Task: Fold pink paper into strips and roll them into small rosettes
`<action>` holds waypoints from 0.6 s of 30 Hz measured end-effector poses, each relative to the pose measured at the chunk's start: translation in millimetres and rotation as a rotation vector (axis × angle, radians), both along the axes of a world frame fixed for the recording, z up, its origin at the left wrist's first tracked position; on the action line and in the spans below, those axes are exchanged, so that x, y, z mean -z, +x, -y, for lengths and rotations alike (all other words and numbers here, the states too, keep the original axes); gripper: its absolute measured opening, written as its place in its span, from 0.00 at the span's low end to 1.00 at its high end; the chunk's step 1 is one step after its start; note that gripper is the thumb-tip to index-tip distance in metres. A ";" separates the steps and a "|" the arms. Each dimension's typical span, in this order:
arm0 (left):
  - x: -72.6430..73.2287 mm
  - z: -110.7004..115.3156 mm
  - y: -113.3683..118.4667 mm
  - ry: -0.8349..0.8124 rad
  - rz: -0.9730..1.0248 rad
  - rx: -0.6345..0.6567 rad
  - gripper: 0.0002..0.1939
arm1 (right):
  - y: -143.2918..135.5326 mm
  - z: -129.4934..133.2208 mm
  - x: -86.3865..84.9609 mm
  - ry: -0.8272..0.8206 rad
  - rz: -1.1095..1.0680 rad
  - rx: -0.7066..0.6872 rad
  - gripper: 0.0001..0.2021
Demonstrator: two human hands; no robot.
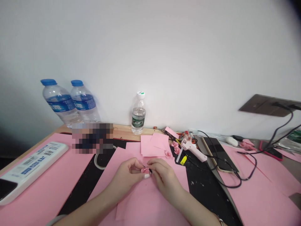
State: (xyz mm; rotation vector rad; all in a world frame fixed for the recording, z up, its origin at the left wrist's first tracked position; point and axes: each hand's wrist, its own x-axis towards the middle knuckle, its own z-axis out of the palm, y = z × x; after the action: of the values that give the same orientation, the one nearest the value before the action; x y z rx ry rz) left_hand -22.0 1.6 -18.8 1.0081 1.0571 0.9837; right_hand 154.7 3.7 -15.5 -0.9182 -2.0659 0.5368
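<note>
A small pink paper flower (pixel 145 170) is held between my two hands over pink paper sheets (pixel 150 204). My left hand (pixel 129 172) pinches its left side, with the thumb at its lower edge. At its right side, my right hand (pixel 164 175) has its fingers closed on a small dark item (pixel 150 171), too small to identify. Beyond the hands lie small pink squares of paper (pixel 154 145) and several finished-looking paper roses (pixel 176 150). A white and pink glue gun (pixel 194 151) rests to their right, its nozzle end near the roses.
Two large bottles (pixel 82 103) and a small bottle (pixel 138 117) stand by the wall. A white long box (pixel 35 169) lies left. Right are a phone (pixel 219 153), black cables (pixel 252 169), a mouse-like white object (pixel 232 141) and more pink paper (pixel 265 194). A tape roll (pixel 96 161) lies left of centre.
</note>
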 end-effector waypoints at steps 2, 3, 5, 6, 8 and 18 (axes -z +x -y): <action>-0.3 0.1 -0.1 0.001 0.027 -0.001 0.13 | -0.1 -0.4 0.2 -0.022 -0.007 0.012 0.12; -0.7 0.0 -0.2 0.004 0.042 0.000 0.13 | 0.0 -0.8 0.3 -0.035 -0.008 0.023 0.12; -1.8 -0.4 -0.3 0.017 0.063 0.002 0.12 | 0.2 -1.8 0.4 -0.057 -0.001 0.038 0.13; -2.5 -0.6 -0.3 0.023 0.065 0.002 0.12 | 0.3 -2.3 0.6 -0.059 0.003 0.039 0.14; -3.6 -0.8 -0.2 0.027 0.064 0.003 0.11 | 0.6 -3.2 1.3 -0.048 0.009 0.031 0.15; -3.1 -0.2 -0.1 0.045 0.081 0.010 0.11 | 0.6 -2.5 0.4 -0.038 -0.016 0.024 0.12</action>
State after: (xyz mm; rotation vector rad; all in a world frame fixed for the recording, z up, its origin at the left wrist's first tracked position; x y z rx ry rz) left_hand -22.1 1.8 -15.7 1.0015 0.9661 1.0359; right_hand 155.3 6.2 -15.9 -0.9573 -2.0338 0.5709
